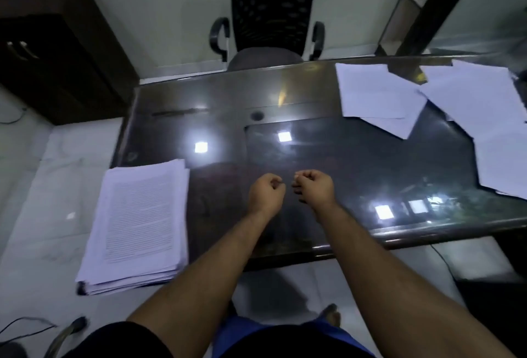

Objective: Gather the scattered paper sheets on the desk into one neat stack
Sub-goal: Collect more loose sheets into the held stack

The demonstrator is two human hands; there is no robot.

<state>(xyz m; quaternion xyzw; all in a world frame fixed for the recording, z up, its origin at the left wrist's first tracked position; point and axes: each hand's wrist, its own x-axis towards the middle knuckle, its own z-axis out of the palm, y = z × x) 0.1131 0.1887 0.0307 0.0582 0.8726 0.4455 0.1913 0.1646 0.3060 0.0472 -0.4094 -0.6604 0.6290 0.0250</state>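
Hovering both fists over mid-frame, nothing gripped; my left hand point(266, 191) and right hand point(315, 188) sit just apart, fingers curled in, palms down, above the dark desk point(228, 106); my guess is they're parked between grabs, midway between the pile and the loose paper.

Lower left of frame: one stack point(137, 223), printed page on top, edges roughly squared but slightly fanned on the near side; it overhangs the desk's left corner, probably so I can get fingers under it; this looks like the collection pile.

Upper right of frame: scattered sheets point(376, 92), overlapping at odd angles, running off the right edge; I count about four or five visible, exact number unclear where they overlap and where the frame cuts them.

Top centre, behind the desk: one office chair point(272, 15), two armrests, pushed in.

Count: two hands, one stack, one loose cluster; judging by that, the right side is not yet gathered.
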